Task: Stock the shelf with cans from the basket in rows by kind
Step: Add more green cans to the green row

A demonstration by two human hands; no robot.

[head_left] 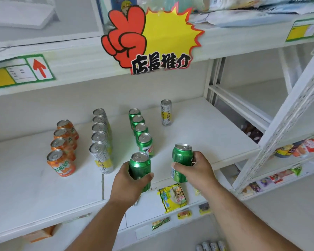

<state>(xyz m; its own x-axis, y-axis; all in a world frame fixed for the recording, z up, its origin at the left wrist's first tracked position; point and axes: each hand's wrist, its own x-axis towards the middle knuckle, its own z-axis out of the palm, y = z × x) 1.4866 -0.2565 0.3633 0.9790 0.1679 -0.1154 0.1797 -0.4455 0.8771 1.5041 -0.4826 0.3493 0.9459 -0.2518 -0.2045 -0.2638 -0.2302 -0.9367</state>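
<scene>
On the white shelf stand three rows running front to back: several orange cans on the left, several silver cans in the middle, several green cans to the right. A lone silver can stands at the back right. My left hand grips a green can just in front of the green row. My right hand grips another green can to the right of it, above the shelf's front edge. The basket is out of view.
An upper shelf with a red-and-yellow promotional sign hangs overhead. A slanted white perforated upright stands at the right. Snack packets lie on lower shelves, and several can tops show at the bottom edge.
</scene>
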